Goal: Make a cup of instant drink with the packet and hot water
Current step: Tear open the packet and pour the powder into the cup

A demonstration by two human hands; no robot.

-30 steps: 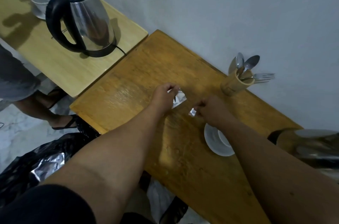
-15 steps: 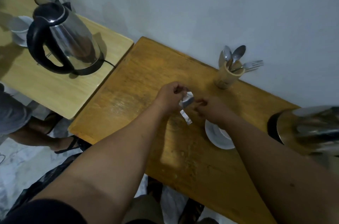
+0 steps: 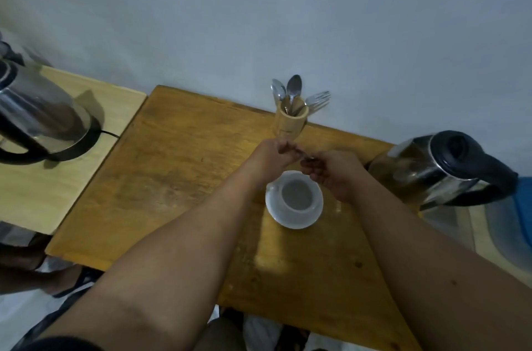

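Note:
A white cup [image 3: 296, 195] stands on a white saucer [image 3: 293, 221] in the middle of the wooden table [image 3: 178, 178]. My left hand [image 3: 273, 153] and my right hand [image 3: 335, 175] meet just beyond the cup, above its far rim. Both pinch a small silver packet [image 3: 307, 157], of which only a sliver shows between the fingers. A steel kettle with a black lid and handle [image 3: 437, 169] stands right of the cup, close to my right wrist.
A bamboo holder with spoons and a fork [image 3: 290, 120] stands by the wall behind my hands. A second steel kettle [image 3: 37, 114] sits on a paler table [image 3: 43, 195] at the left. Another person's foot [image 3: 57, 281] shows at the lower left.
My view has swung right, so the cup and the right kettle are now in full sight. My hands have come together and moved over beside the cup, with the packet now mostly hidden in the fingers.

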